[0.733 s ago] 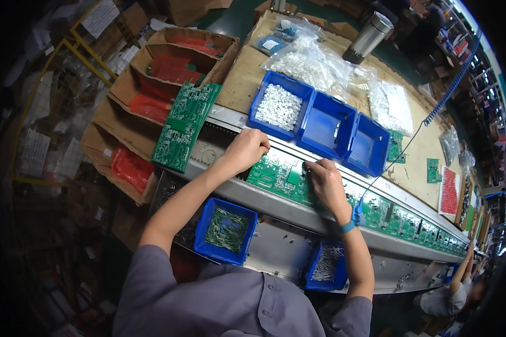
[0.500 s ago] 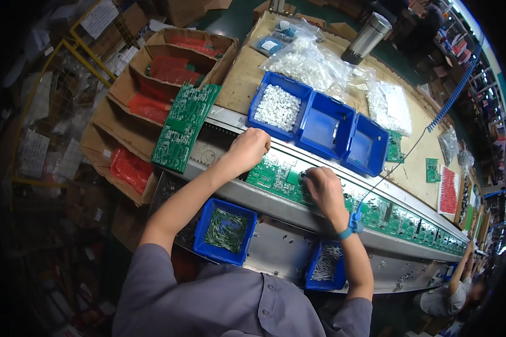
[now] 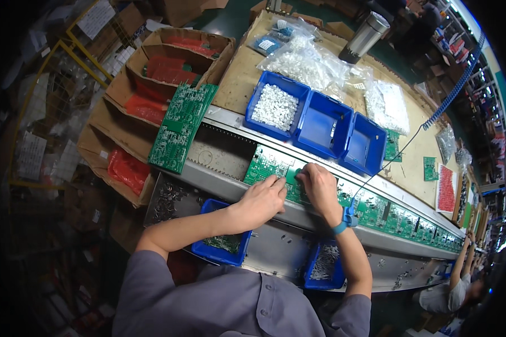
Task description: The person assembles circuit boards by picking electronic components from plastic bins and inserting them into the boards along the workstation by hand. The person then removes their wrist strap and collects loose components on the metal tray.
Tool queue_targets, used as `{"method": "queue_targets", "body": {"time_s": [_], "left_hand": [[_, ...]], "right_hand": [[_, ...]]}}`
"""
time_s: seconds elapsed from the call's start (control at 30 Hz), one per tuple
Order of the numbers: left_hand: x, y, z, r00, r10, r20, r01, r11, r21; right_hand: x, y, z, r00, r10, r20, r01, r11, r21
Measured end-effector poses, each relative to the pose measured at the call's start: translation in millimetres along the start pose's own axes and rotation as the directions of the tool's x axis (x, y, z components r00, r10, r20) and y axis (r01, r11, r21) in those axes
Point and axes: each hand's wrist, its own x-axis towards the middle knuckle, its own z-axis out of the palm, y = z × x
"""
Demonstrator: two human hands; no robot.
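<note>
A green circuit board (image 3: 265, 164) lies on the metal rail in front of me. At its near edge my left hand (image 3: 260, 201) rests with the fingers curled together; whatever they hold, if anything, is hidden. Over the right part of the board, my right hand (image 3: 319, 188) has its fingertips pinched close to the surface, and what is between them cannot be made out. A blue strap (image 3: 346, 221) circles my right wrist. Below my left forearm sits a blue bin of thin green-and-silver leaded parts (image 3: 224, 242). Another blue bin holds silver wire-like parts (image 3: 324, 263).
More boards (image 3: 402, 221) run along the rail to the right. One large board (image 3: 177, 130) leans on a partitioned cardboard box (image 3: 104, 121). Behind the rail stand a blue bin of white parts (image 3: 275, 106), two other blue bins (image 3: 322, 124), plastic bags (image 3: 309, 64) and a steel flask (image 3: 365, 36).
My left hand has come down from above the board's far left corner to its near edge, now covering part of the lower-left bin. The right hand has shifted slightly left.
</note>
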Motion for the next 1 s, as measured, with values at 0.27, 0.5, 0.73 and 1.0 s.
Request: {"method": "queue_targets", "body": {"time_s": [0.27, 0.5, 0.73, 1.0], "left_hand": [[0, 2, 2, 1.000, -0.014, 0.028, 0.013, 1.000, 0.021], [0, 1, -1, 1.000, -0.003, -0.010, 0.003, 1.000, -0.017], [-38, 40, 14, 0.989, 0.149, -0.010, -0.144, 0.966, 0.213], [-33, 64, 34, 0.899, 0.069, 0.432, -0.331, 0.752, 0.570]], "right_hand": [[1, 1, -7, 0.999, 0.002, -0.037, 0.001, 0.996, 0.086], [5, -10, -46, 0.997, 0.056, -0.049, -0.044, 0.974, 0.223], [-9, 2, -37, 0.982, 0.190, 0.015, -0.184, 0.927, 0.328], [-11, 13, -11, 0.993, 0.080, -0.092, -0.043, 0.936, 0.350]]}}
